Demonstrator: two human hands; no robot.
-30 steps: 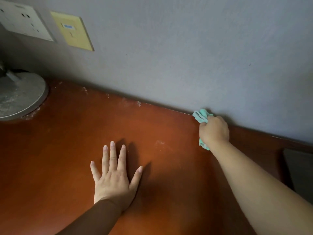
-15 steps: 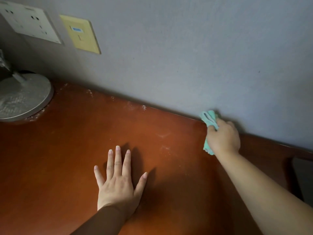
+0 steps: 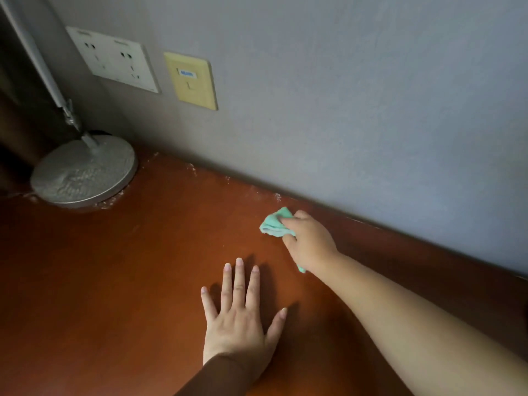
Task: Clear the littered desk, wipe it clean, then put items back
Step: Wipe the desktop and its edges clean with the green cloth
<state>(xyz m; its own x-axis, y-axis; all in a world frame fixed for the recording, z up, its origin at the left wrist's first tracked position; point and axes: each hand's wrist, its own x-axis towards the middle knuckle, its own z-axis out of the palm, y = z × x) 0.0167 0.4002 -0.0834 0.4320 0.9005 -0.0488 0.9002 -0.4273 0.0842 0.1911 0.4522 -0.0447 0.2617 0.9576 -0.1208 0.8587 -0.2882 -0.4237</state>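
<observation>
From my remote seat, I watch the right hand point(image 3: 310, 242) clenched around a bunched mint-green cloth point(image 3: 275, 224), pressing it to the reddish-brown desk point(image 3: 128, 267) just short of the back edge, at about one o'clock from the left hand point(image 3: 240, 324). Half a second ago that cloth was jammed into the seam where desk meets wall point(image 3: 371, 110); it has since come away from the seam and travelled leftward, closing on the pale dusty smear point(image 3: 278, 197) along the rear edge at twelve o'clock from the cloth. The left hand has not shifted on the desk: it lies released, palm down, fingers spread, a dark brown sleeve point(image 3: 217, 378) at its wrist. The view has swung left, so the round silver lamp base point(image 3: 84, 172) at ten o'clock now shows whole with its slanted stem, grit ringing its foot. On the wall, the white double socket plate point(image 3: 113, 60) and the yellowed plate point(image 3: 191, 80) beside it have come fully into sight; the yellow plate carries a small blue label, but I cannot read its writing.
</observation>
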